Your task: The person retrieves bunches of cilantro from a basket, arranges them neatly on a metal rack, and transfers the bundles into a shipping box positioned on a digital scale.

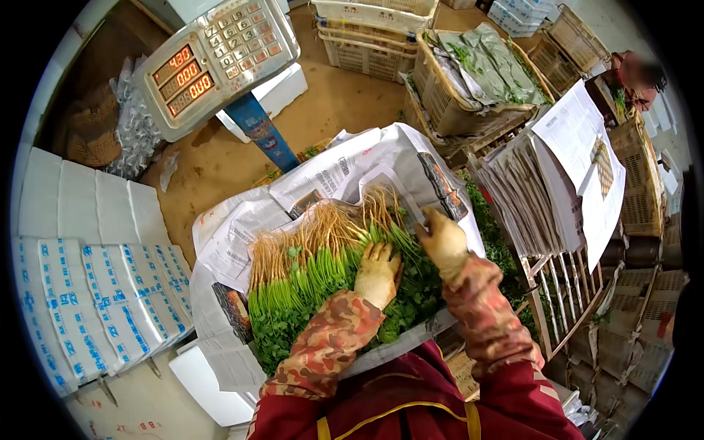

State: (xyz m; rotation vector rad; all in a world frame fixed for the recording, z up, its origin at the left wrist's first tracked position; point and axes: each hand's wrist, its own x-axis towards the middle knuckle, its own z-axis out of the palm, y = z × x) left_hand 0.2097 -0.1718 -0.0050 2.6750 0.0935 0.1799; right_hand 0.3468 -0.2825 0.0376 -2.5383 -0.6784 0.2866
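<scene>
Bunches of cilantro, green leaves toward me and tan roots away from me, lie side by side on sheets of newspaper that line a box-like holder. My left hand, in a pale glove, rests on the stems right of the middle, its fingers stretched flat. To the right, my gloved right hand hovers by the rightmost bunch and the newspaper's edge. Its thumb and forefinger are slightly bent and apart, with nothing visible between them. Camouflage sleeves cover both forearms.
A scale display on a blue post stands beyond the box. At right, stacked newspapers lie on a rack. White foam boxes line the left side. Crates stand at the back; another person is far right.
</scene>
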